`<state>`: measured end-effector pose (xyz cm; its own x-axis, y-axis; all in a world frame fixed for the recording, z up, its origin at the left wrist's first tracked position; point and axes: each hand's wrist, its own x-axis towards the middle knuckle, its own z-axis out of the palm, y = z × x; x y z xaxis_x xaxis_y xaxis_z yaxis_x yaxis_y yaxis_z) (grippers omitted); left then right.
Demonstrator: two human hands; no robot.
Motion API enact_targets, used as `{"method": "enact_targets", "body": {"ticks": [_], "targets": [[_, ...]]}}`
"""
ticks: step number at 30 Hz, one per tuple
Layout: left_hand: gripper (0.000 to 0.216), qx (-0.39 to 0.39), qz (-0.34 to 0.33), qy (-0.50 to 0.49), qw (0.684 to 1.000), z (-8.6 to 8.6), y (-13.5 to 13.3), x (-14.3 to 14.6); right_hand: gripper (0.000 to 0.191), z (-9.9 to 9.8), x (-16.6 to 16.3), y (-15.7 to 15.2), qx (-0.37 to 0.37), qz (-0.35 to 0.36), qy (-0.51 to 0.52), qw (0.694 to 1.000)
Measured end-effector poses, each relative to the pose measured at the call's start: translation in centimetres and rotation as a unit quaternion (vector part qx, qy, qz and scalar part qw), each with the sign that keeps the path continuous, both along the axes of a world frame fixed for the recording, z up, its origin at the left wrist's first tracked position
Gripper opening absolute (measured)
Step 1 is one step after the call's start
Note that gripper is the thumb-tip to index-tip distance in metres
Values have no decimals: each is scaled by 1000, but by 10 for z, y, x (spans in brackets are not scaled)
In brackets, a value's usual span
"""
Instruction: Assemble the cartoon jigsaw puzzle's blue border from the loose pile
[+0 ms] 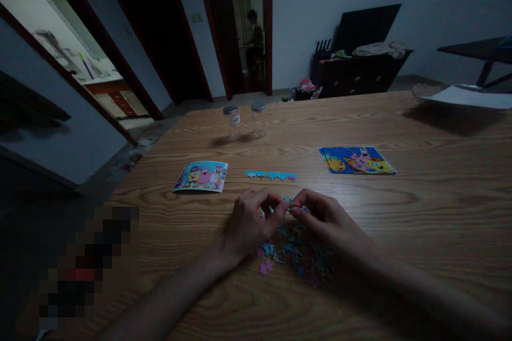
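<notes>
Dim room, pale walls; wooden table [432, 208] spreading out beneath my forearms. Left hand [250, 224], one: thumb and forefinger are pinching together on a small puzzle piece [295, 204]. Right hand [326, 216], one: thumb and forefinger are clamping the same spot from the other side. Puzzle piece, partly red: it is sitting between both sets of fingertips, over the far edge of the loose pieces; whether one or two are there I cannot tell, as my fingers are covering too much. Handling note, my own judgement: a light grip by the rims is serving best, leaving the printed face showing, the tabs unbent, and one hand turning while the other is steadying. Loose pieces [296, 250], many, mixed colours: they are lying heaped below my hands, a pink cluster [265, 267] resting at the near left. Joined strip [270, 176], one, mostly light blue: it is lying just beyond, ragged side facing me. Picture sheet [202, 177], one, slightly curled: it is lying to the left, handy for checking colours. Blue picture cards [358, 160]: they are lying to the right. Lidded jars [259, 123], two, clear: they are standing upright farther back.
</notes>
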<state>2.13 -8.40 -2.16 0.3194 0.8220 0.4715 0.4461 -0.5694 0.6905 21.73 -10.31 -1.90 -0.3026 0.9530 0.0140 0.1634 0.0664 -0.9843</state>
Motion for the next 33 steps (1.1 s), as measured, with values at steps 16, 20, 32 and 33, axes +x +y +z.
{"method": "enact_targets", "body": {"ticks": [16, 20, 32, 33], "targets": [[23, -15, 15, -18, 1000, -3, 6, -4, 41, 2, 1, -2, -64, 39, 72, 995], [23, -27, 11, -31, 999, -2, 7, -4, 40, 1, 2, -2, -73, 50, 78, 993], [21, -146, -45, -98, 983, 1, 2, 1, 36, -1, 1, 0, -43, 64, 103, 992], [21, -150, -45, -98, 983, 0, 3, 0, 35, -2, 1, -1, -43, 67, 103, 991]]}}
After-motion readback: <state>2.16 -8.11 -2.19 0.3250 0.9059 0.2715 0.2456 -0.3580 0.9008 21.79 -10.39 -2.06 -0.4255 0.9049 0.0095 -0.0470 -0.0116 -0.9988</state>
